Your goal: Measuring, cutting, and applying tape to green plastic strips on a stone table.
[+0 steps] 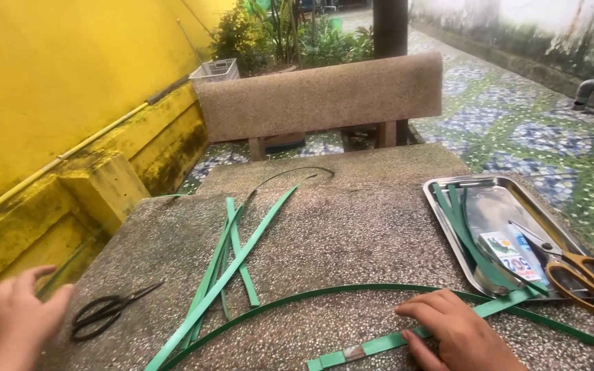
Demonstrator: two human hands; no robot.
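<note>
My right hand (458, 330) lies at the near edge of the stone table (352, 227), its fingers pressing a flat green plastic strap (372, 345) against the top. A long curved green strap (324, 292) arcs just beyond that hand. My left hand (18, 317) hovers blurred at the table's left corner with its fingers apart and nothing in it, a short way from black scissors (108, 310). A loose bundle of green straps (232, 257) fans across the middle left.
A steel tray (472, 185) at the right holds green straps, a small printed packet (510, 255) and orange-handled scissors (582, 271). A stone bench back (321, 96) stands behind the table. A yellow wall (56, 89) runs along the left; patterned tiles lie to the right.
</note>
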